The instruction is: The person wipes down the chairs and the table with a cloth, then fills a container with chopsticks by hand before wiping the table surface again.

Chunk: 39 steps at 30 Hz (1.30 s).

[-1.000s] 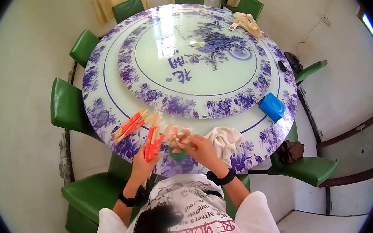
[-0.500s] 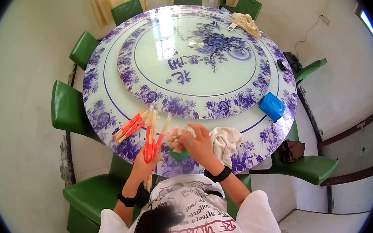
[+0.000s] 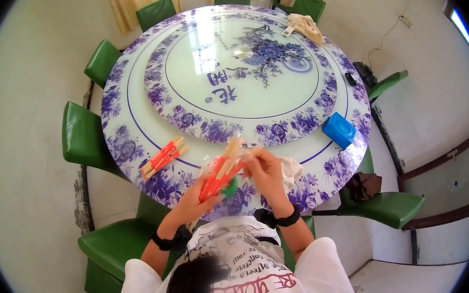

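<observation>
At a round floral table, a white cloth lay partly hidden behind your right hand, its fingers bent together at the upper end of a bundle of red-banded sticks; whether they pinched one, you could not tell. Your left hand gripped the bundle's lower end, fingers wrapped round it, above the table's near edge. More red-banded sticks lay to the left, a green container just behind the bundle.
</observation>
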Available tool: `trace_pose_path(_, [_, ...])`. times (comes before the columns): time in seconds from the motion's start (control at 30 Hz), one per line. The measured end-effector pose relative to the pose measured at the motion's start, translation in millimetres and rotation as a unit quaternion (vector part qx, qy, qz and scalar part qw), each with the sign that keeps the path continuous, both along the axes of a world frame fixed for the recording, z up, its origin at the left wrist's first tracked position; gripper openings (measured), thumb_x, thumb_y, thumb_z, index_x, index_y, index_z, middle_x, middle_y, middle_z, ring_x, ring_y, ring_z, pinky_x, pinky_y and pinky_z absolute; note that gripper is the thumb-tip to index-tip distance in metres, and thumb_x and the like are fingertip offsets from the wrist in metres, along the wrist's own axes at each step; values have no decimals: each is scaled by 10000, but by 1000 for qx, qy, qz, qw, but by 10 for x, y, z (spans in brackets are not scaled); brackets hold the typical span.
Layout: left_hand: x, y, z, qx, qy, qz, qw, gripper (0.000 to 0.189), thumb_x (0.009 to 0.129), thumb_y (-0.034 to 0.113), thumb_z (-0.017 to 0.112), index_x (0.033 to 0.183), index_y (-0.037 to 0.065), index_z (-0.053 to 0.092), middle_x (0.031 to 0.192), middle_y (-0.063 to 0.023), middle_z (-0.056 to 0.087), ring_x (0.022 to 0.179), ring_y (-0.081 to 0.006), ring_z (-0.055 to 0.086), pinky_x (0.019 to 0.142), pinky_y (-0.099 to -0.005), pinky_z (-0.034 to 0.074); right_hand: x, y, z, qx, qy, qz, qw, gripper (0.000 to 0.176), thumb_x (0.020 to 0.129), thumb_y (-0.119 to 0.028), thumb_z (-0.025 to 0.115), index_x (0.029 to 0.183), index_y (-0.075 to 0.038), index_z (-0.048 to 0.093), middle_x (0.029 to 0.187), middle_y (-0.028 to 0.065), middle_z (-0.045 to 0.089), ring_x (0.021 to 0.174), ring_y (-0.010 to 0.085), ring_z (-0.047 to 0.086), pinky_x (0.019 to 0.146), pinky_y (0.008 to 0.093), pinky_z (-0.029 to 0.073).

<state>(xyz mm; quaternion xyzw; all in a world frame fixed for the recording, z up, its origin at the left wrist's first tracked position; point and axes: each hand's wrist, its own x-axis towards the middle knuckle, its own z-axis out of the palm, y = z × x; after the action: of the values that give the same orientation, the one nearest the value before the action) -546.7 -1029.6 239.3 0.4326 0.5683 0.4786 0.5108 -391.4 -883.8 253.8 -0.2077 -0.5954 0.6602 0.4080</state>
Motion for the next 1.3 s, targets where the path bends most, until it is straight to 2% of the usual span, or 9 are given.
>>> trace_pose_path(0.27, [-164,-165,-399,-3,85,113,990,434,878,159,626,1237,9,433,801,-31,610,591,-78,535,546,-227,449,384,126,188,20,111,-198,974,180,1007,-140,396,881,-45,481,753,45,572,648,96,529,605,228,443])
trace_pose_path(0.5, [-168,-207,-450,41,84,149,984,379,874,148,628,1186,18,458,785,-24,602,603,-75,531,558,-230,451,86,158,-502,288,-144,20,947,32,926,-41,509,905,-22,522,795,111,553,695,254,583,618,312,466])
trace_pose_path(0.6, [-144,-195,-550,53,81,144,985,384,877,160,631,1187,21,452,781,-26,598,597,-70,520,553,-226,443,24,115,-485,346,-181,58,919,73,860,-70,570,927,-43,556,814,146,605,723,343,587,663,378,475])
trace_pose_path(0.7, [-73,-205,-478,33,74,140,987,396,879,168,633,1196,25,443,779,-27,595,590,-68,512,547,-223,434,39,68,-360,332,-198,103,916,99,845,-106,605,914,-45,567,821,140,590,768,332,583,675,392,472])
trace_pose_path(0.8, [-41,-193,-471,21,67,136,988,403,881,173,633,1202,25,439,774,-25,588,593,-68,510,545,-223,429,10,-33,-411,267,-186,44,945,111,821,-133,634,878,-57,576,831,133,577,758,314,564,663,392,462])
trace_pose_path(1.0, [4,-144,-404,39,50,132,989,408,882,172,630,1212,23,442,796,-28,576,627,-66,516,571,-224,437,-7,72,-763,525,-208,-31,825,134,721,-81,694,797,-97,585,1060,59,603,896,252,553,760,359,454])
trace_pose_path(1.1, [-11,-167,-437,45,53,134,989,396,874,138,625,1209,26,446,829,-28,571,635,-67,519,576,-224,442,33,43,-706,547,-211,-29,810,183,717,-119,721,857,-101,604,1142,40,573,949,263,526,783,366,436])
trace_pose_path(1.2, [-33,-138,-376,54,50,108,991,398,859,85,618,1209,29,437,846,-20,563,618,-65,520,544,-217,444,33,-44,-380,489,-178,-46,853,256,719,-160,740,936,-99,620,1130,63,567,929,244,530,772,354,429])
trace_pose_path(1.3, [-19,-76,-323,97,140,56,984,418,855,76,626,1221,21,430,831,-33,581,618,-81,549,554,-232,463,53,-83,-247,255,-138,32,956,265,781,-162,717,1002,-56,616,1033,97,598,840,216,589,731,329,481])
